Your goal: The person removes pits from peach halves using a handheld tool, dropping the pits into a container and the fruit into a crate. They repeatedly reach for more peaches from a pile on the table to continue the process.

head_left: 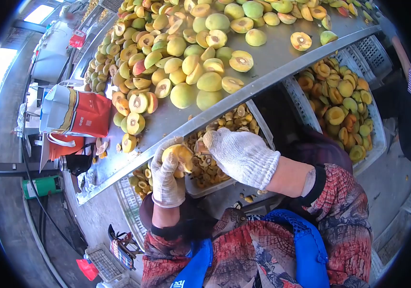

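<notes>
Both my hands wear knitted white gloves and meet just below the metal table's front edge. Pinched in my left hand [167, 173] is a yellow peach piece [179, 157], its cut flesh showing. My right hand [241, 154] is closed close beside it, fingertips toward the fruit; I cannot tell what lies in its fingers. Beneath both hands stands a crate [264, 126] with peach pits and scraps [210, 175]. Halved peaches [138, 102], many with the pit showing, are heaped on the metal table [263, 62] with whole-looking ones.
At right, a white crate [378, 144] holds peach halves [342, 103]. Another crate [126, 201] is under the table at lower left. A red and white bag [90, 115] and a dark cup [78, 163] sit by the table's left end. A person's arm [401, 55] shows at far right.
</notes>
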{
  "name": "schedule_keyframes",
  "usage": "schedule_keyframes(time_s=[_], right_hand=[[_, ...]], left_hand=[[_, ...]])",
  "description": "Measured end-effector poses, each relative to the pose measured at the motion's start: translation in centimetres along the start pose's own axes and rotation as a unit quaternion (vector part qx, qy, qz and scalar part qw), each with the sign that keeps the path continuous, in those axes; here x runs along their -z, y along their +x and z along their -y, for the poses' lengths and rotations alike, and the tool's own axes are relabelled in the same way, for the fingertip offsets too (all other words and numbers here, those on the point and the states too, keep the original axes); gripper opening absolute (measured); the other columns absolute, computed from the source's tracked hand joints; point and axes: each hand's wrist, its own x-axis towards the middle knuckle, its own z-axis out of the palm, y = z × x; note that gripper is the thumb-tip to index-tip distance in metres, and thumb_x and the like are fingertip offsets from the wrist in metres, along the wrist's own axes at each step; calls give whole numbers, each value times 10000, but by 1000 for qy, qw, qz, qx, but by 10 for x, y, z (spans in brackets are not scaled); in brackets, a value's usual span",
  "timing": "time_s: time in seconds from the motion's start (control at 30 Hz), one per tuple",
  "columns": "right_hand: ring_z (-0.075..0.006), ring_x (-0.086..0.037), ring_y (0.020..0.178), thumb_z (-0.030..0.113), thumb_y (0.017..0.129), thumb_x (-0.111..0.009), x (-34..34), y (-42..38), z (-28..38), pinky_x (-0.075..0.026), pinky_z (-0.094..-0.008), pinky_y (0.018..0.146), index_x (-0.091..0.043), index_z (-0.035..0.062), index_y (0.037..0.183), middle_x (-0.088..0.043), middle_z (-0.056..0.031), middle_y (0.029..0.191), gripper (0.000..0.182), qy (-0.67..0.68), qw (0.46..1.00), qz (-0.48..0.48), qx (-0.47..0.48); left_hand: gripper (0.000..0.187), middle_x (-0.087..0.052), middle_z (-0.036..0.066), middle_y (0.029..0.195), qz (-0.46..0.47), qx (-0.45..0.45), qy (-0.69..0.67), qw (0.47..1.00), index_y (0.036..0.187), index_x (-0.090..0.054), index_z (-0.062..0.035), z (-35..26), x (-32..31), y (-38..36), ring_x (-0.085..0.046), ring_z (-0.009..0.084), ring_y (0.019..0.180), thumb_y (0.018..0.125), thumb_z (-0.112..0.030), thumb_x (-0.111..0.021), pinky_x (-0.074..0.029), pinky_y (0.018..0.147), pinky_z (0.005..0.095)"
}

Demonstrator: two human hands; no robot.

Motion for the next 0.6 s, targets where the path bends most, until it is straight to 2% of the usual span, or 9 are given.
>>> schedule_keyframes(time_s=[0.23,0.33,0.43,0.53,0.6], right_hand=[[-319,-648,765,129,834,-555,-3,-2,-4,-544,-417,596,-545,81,1111,-605,-148,881,281,30,999,3,37],[-321,-645,781,129,839,-550,-6,-1,-1,-546,-423,605,-546,125,1134,-606,-150,906,295,44,998,52,8],[-323,-645,777,134,847,-544,-14,-4,-5,-547,-425,607,-544,147,1144,-607,-147,905,297,26,999,34,7],[-312,-650,776,142,867,-524,-12,-1,-4,-548,-419,603,-542,130,1141,-611,-139,896,275,2,997,80,-15],[-327,-662,779,220,922,-469,-13,1,-5,-542,-444,621,-566,73,1032,-638,-169,863,208,18,998,47,-25]], left_hand=[[533,-620,74,926,4,-25,33,999,1156,-580,5,-3,-1,6,-605,149,798,810,-372,-727,-515,683,271],[539,-628,75,954,4,-19,57,998,1151,-591,10,-7,-1,7,-603,147,823,789,-358,-748,-495,716,260],[558,-630,69,981,-3,-32,80,996,1154,-593,13,-5,-2,7,-599,140,857,766,-347,-771,-487,744,255],[557,-627,62,1004,1,-40,119,992,1151,-596,13,-7,-6,8,-593,131,878,753,-328,-785,-477,772,250],[548,-624,62,1006,-14,-33,120,992,1151,-595,13,-6,-8,9,-591,131,884,754,-314,-783,-479,776,253]])
